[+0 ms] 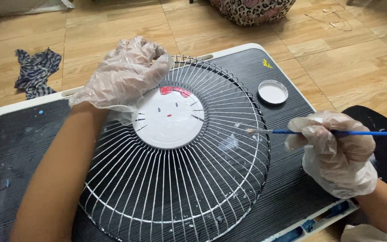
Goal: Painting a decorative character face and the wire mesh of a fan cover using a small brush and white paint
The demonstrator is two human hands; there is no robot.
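A round white wire fan guard (175,188) lies domed-side up on a black ribbed board (287,197). Its white centre disc (169,118) carries a painted cat face with a red bow. My left hand (124,74), in a clear plastic glove, grips the guard's far upper rim beside the disc. My right hand (334,150), also gloved, holds a thin blue-handled paintbrush (319,132). The brush's white-loaded tip touches the wires on the guard's right side.
A small round lid of white paint (273,91) sits on the board's far right. A striped cloth (36,71) lies on the wooden floor to the left. A leopard-print object (251,9) stands beyond the board. Paint spots dot the board's left side.
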